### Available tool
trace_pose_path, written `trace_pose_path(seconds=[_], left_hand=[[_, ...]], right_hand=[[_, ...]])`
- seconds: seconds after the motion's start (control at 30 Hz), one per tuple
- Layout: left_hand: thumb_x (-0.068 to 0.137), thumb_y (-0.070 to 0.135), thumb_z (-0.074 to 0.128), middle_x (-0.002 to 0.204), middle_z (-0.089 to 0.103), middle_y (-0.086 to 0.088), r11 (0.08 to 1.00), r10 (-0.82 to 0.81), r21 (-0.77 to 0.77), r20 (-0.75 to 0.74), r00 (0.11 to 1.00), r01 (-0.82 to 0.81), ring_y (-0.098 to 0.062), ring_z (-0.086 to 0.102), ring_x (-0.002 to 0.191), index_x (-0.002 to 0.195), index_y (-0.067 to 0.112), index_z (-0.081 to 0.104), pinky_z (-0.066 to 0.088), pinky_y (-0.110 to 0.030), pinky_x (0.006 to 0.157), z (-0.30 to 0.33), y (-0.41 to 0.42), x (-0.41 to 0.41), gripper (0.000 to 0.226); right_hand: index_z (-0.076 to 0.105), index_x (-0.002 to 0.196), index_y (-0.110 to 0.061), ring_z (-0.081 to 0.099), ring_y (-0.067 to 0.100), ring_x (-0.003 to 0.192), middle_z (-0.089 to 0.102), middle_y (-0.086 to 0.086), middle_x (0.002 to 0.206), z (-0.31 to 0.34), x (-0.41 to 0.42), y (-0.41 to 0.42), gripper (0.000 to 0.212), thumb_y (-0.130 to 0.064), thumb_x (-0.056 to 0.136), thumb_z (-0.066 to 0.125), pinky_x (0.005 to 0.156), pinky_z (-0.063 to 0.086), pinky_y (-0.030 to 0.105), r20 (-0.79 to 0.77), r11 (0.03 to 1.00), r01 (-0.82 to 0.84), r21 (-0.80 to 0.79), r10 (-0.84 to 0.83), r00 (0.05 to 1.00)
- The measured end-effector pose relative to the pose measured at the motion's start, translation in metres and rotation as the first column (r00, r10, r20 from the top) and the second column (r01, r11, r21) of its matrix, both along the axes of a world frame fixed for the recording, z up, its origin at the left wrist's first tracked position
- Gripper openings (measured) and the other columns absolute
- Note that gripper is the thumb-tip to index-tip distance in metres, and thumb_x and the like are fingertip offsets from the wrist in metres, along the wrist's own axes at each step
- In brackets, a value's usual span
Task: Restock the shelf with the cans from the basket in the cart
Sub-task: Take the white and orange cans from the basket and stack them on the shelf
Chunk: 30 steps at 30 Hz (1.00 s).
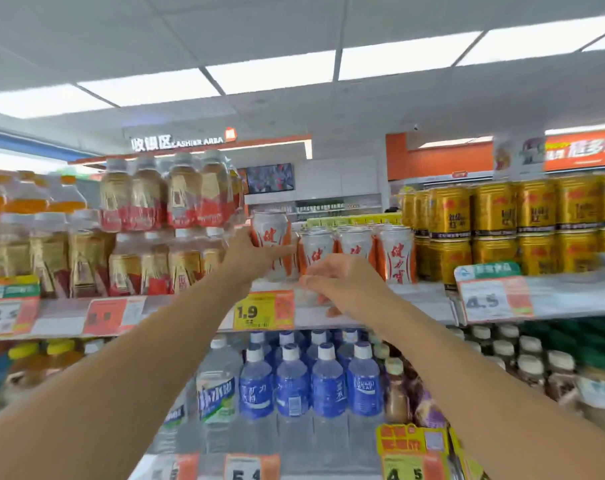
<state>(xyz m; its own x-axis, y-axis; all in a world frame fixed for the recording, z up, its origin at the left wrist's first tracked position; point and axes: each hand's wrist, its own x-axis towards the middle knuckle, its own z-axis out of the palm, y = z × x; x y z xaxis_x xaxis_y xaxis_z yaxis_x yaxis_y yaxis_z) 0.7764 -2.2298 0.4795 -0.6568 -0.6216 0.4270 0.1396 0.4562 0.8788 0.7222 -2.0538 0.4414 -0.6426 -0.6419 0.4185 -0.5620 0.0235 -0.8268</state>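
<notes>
Head view: left hand (251,252) fingers grip a white-orange can (271,244); right hand (339,282) fingers loosely curled, empty, above "1.9" tag (256,311).

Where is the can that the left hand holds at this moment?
In the head view the can is left of centre, gripped by the left hand at the left end of the row of matching cans, beside the bottle packs.
</notes>
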Motion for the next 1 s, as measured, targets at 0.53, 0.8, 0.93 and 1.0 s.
trace_pose_path(seconds=[0.53, 0.8, 0.93, 1.0], left_hand=[[0.094, 0.022, 0.067, 0.073, 0.054, -0.006, 0.997, -0.028, -0.054, 0.363, 0.931, 0.051, -0.013, 0.049, 0.052, 0.084, 0.01, 0.057, 0.039, -0.021, 0.041, -0.009, -0.037, -0.054, 0.018], [0.081, 0.04, 0.075, 0.117, 0.07, -0.014, 0.992, -0.118, 0.019, 0.412, 0.903, 0.122, -0.028, 0.069, 0.102, 0.117, 0.003, 0.063, 0.054, -0.046, 0.095, -0.022, -0.081, -0.097, 0.052], [0.094, 0.029, 0.065, 0.099, 0.076, -0.013, 0.992, -0.124, 0.017, 0.383, 0.916, 0.127, -0.027, 0.074, 0.089, 0.11, 0.001, 0.064, 0.06, -0.043, 0.085, -0.019, -0.064, -0.088, 0.032], [0.095, 0.028, 0.064, 0.1, 0.075, -0.013, 0.992, -0.122, 0.011, 0.376, 0.919, 0.127, -0.026, 0.074, 0.089, 0.114, 0.0, 0.062, 0.06, -0.042, 0.083, -0.019, -0.06, -0.088, 0.034]], right_hand=[[0.074, 0.098, -0.013, 0.066, 0.016, 0.078, 0.074, 0.009, 0.096, -0.011, -0.019, -0.017, 0.011, -0.02, 0.09, 0.074, 0.065, 0.06, 0.028, -0.018, 0.997, 0.069, -0.033, -0.069, 0.997], [0.073, 0.099, -0.016, 0.069, 0.012, 0.079, 0.074, 0.004, 0.095, -0.033, -0.025, -0.012, 0.013, -0.026, 0.091, 0.075, 0.062, 0.06, 0.021, 0.007, 0.996, 0.088, -0.022, -0.088, 0.996], [0.073, 0.096, -0.017, 0.068, 0.01, 0.077, 0.072, -0.003, 0.092, -0.036, -0.026, -0.013, 0.011, -0.026, 0.09, 0.075, 0.059, 0.057, 0.018, 0.002, 0.995, 0.092, -0.035, -0.092, 0.996], [0.073, 0.096, -0.017, 0.067, 0.011, 0.076, 0.072, -0.002, 0.092, -0.035, -0.026, -0.015, 0.009, -0.024, 0.09, 0.075, 0.059, 0.058, 0.02, 0.01, 0.995, 0.094, -0.038, -0.094, 0.996]])
